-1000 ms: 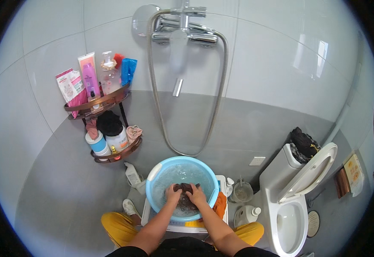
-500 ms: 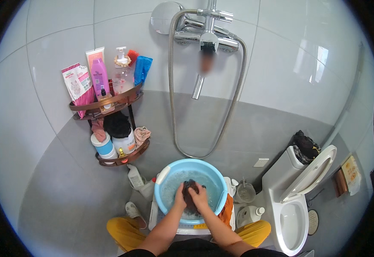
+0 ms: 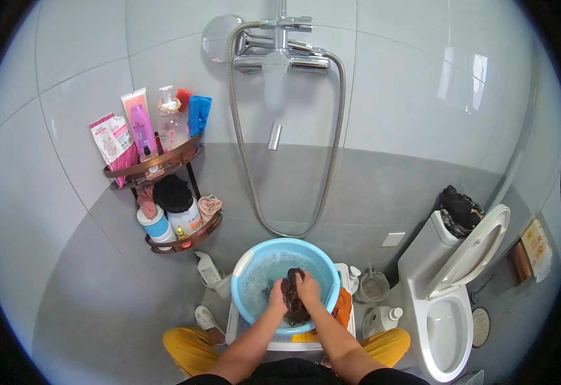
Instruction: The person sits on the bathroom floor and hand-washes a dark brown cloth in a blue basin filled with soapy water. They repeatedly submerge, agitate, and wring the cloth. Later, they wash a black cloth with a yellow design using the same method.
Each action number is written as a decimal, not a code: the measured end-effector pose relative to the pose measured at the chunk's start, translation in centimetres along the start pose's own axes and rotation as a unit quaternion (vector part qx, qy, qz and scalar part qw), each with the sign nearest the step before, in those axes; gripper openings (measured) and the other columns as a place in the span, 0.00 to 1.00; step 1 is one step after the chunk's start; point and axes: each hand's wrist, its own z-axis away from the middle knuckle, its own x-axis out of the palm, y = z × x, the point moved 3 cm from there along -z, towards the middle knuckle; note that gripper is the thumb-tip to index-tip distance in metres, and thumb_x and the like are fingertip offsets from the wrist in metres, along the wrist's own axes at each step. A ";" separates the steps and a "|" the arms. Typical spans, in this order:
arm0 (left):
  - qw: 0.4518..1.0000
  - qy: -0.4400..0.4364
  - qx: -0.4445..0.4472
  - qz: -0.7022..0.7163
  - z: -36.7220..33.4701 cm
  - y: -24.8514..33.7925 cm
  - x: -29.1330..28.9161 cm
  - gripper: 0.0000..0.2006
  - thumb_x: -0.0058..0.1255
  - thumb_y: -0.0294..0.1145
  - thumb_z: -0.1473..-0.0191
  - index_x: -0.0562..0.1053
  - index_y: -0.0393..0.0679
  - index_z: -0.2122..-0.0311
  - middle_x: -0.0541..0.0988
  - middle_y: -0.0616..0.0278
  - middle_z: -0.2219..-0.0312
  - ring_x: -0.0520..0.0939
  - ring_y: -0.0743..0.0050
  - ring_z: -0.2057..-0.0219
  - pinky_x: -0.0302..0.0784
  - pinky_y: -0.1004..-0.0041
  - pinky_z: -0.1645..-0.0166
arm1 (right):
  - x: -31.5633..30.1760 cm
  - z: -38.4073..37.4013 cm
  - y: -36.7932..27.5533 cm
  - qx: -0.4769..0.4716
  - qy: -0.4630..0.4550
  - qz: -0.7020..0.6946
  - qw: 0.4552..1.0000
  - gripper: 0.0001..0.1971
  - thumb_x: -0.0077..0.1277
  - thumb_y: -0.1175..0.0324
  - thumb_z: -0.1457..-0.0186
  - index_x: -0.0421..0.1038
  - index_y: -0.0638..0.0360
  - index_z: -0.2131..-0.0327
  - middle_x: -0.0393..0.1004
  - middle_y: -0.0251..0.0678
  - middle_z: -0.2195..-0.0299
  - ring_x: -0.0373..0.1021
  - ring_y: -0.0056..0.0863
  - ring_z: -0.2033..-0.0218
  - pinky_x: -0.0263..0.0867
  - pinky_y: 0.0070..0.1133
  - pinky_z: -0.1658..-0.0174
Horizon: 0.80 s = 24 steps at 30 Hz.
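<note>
Within a light blue round basin (image 3: 242, 307), a wet dark brown cloth (image 3: 296, 307) is bunched between both hands. My left hand (image 3: 277, 299) closes on the cloth's left side. At its upper right, my right hand (image 3: 307, 290) grips with curled fingers. Cloudy, sudsy water (image 3: 259, 276) surrounds the cloth, and its lower end reaches the water near the basin's front. Something dark shows under the water left of my left hand, too dim to make out. A white stand (image 3: 234, 327) holds the basin up between my knees.
An orange cloth (image 3: 342, 308) hangs beside the basin's right side. White bottles (image 3: 208, 269) stand at left, with a white jug (image 3: 381, 319) at right. The toilet (image 3: 446, 333) has its lid up. A shower hose (image 3: 242, 147) loops above; a corner shelf (image 3: 184, 152) holds toiletries.
The dark brown cloth has shifted slightly right and now hangs longer between my hands. My right hand has moved a little up and right. The whole view has turned slightly.
</note>
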 end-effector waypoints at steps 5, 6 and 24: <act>0.951 0.192 0.123 -0.207 4.3 1.8 2.4 0.23 0.47 0.44 0.49 0.65 0.39 0.52 0.68 0.56 0.54 0.69 0.57 0.55 0.63 0.61 0.50 | -1.2 -0.1 1.6 0.026 -0.061 0.132 0.989 0.23 0.42 0.49 0.47 0.65 0.56 0.55 0.70 0.55 0.61 0.67 0.48 0.58 0.64 0.34 0.56; 0.931 0.235 0.136 -0.245 4.9 2.2 2.8 0.23 0.46 0.44 0.49 0.65 0.38 0.51 0.67 0.56 0.53 0.69 0.57 0.55 0.61 0.61 0.48 | -1.1 0.1 1.6 0.023 -0.054 0.153 0.986 0.24 0.42 0.49 0.47 0.65 0.55 0.54 0.69 0.55 0.59 0.66 0.46 0.55 0.63 0.33 0.54; 0.994 -0.087 -0.045 0.053 1.8 2.5 1.1 0.24 0.31 0.52 0.43 0.66 0.42 0.54 0.71 0.54 0.57 0.71 0.57 0.55 0.65 0.59 0.48 | 0.3 4.9 -5.2 -0.138 0.001 -0.031 0.990 0.24 0.52 0.58 0.56 0.65 0.42 0.51 0.60 0.52 0.53 0.65 0.52 0.58 0.65 0.36 0.56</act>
